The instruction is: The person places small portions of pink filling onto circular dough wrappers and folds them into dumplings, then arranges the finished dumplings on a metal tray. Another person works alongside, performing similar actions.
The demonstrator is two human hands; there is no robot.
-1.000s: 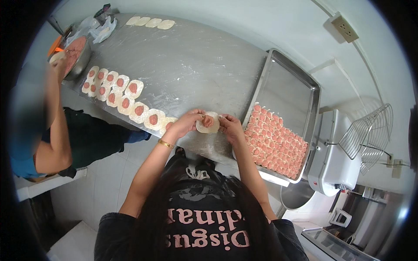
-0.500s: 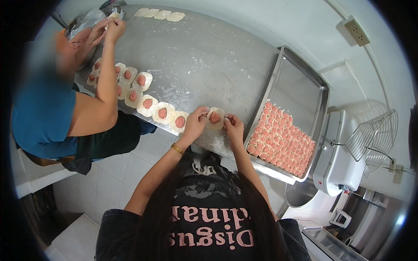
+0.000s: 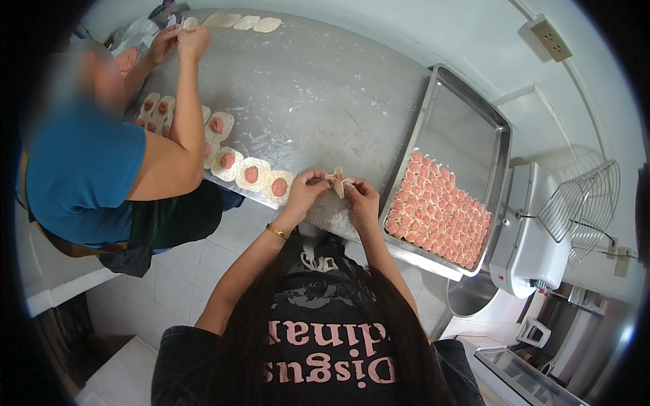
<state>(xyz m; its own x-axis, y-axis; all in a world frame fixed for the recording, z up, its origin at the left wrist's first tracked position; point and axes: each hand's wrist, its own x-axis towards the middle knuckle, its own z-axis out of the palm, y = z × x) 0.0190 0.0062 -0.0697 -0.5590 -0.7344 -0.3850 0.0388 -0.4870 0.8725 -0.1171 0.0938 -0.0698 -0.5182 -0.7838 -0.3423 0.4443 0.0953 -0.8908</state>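
Observation:
Between my two hands is a dumpling wrapper (image 3: 338,181) with pink meat filling, its sides drawn up and its corners sticking out. My left hand (image 3: 308,191) pinches its left edge, and my right hand (image 3: 361,197) pinches the right edge. Left of my left hand, a row of flat pale wrappers, each topped with a ball of pink filling (image 3: 278,187), lies along the table's near edge. To my right, a metal tray (image 3: 450,115) holds many finished open-topped dumplings (image 3: 440,210) packed together in its near part.
A co-worker in a blue shirt (image 3: 88,162) at the left holds a wrapper (image 3: 190,24). Several plain wrappers (image 3: 267,25) lie at the table's (image 3: 305,88) far edge. A white machine (image 3: 531,230) with a metal bowl and wire guard (image 3: 582,210) stands right of the tray.
The wrapper between my hands went from lying open and flat to being folded up around its filling. The co-worker's arms and body shifted to the right.

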